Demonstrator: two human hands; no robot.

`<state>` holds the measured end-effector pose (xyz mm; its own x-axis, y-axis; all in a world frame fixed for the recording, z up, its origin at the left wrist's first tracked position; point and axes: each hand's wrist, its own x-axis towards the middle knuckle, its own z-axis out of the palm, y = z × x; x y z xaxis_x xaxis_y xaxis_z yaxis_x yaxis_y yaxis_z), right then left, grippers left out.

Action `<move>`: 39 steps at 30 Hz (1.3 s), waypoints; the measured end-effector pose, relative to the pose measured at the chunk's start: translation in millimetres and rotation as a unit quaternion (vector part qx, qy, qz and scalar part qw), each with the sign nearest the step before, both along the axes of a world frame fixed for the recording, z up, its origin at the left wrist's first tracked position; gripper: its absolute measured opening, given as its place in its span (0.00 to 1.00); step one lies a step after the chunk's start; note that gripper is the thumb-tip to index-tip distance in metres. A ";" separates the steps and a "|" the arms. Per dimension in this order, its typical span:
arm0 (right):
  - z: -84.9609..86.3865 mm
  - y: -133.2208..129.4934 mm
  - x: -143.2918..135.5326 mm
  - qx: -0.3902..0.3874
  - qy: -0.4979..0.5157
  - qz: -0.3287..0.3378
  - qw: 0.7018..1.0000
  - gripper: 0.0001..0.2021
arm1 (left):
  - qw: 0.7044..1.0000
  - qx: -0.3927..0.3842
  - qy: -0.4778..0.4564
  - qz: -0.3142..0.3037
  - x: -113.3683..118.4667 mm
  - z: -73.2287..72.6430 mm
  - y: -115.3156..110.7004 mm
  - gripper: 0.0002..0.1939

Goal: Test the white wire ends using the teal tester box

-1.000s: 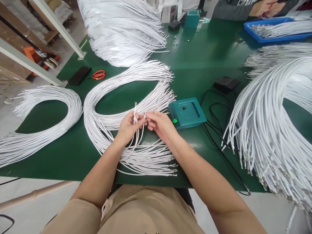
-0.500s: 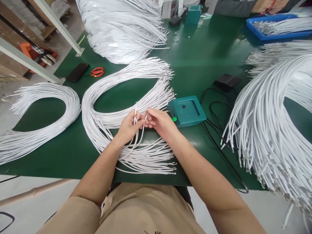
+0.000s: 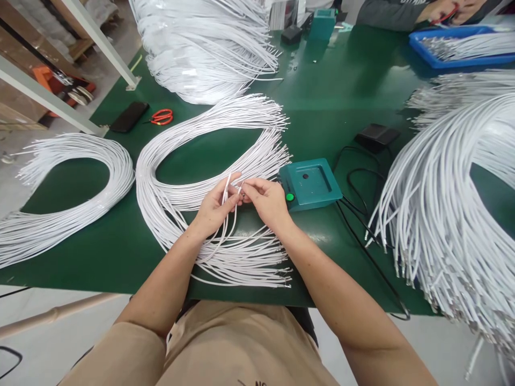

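Both hands meet over a looped bundle of white cables [image 3: 147, 187] on the green table. My left hand [image 3: 215, 209] is closed around a white cable [image 3: 226, 195], whose end sticks up past the fingers. Close against it, my right hand [image 3: 267, 201] pinches the tip of a white cable at the fingertips; the exact contact is too small to make out. Slack lengths hang from the hands toward the loose cable ends [image 3: 257, 262] below. Just right of my right hand sits a teal device [image 3: 311, 182] with a lit green button [image 3: 290, 197].
Further cable bundles lie at the left [image 3: 100, 198], the back [image 3: 201, 48] and the right [image 3: 438, 214]. Red-handled snips [image 3: 161, 116] and a dark phone-like object [image 3: 129, 117] lie back left. Black cords [image 3: 362, 225] trail rightward. A co-worker's hands [image 3: 454, 10] are beyond a blue tray [image 3: 426, 51].
The fingers of my right hand have curled inward over the cable tip. Some fingers of my left hand have straightened a little. The view has shifted very slightly.
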<state>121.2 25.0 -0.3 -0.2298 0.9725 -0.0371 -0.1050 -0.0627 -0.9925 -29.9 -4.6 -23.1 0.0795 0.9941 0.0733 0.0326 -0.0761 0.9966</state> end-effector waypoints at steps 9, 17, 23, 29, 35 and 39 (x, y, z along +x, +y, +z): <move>4.5 2.1 2.5 -0.028 -0.036 0.012 0.999 0.07 | 0.999 0.002 0.023 -0.041 -4.2 1.6 0.5 0.21; 2.1 5.1 6.9 -0.071 -0.133 0.044 0.988 0.07 | 0.998 -0.002 0.044 -0.035 -7.7 -0.5 1.4 0.20; -4.1 4.8 5.6 0.082 -0.158 0.048 0.983 0.07 | 0.999 -0.034 -0.015 -0.034 -7.9 1.2 2.9 0.21; -0.2 6.6 14.1 0.381 -0.426 0.085 0.816 0.13 | 0.966 -0.193 -0.170 -0.027 -5.9 6.7 2.1 0.24; 7.2 13.0 28.1 0.396 -0.597 0.043 0.697 0.10 | 0.982 -0.162 -0.098 0.007 -3.4 4.3 5.7 0.27; 10.7 15.1 32.6 0.382 -0.609 0.082 0.690 0.09 | 0.989 -0.147 -0.024 0.017 -0.2 5.5 6.6 0.28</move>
<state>153.9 40.1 10.4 -0.5895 0.7802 0.2094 0.7832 0.6155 -0.0884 -30.1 2.0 -17.5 0.0498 0.9752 -0.2157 -0.0174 0.2167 0.9761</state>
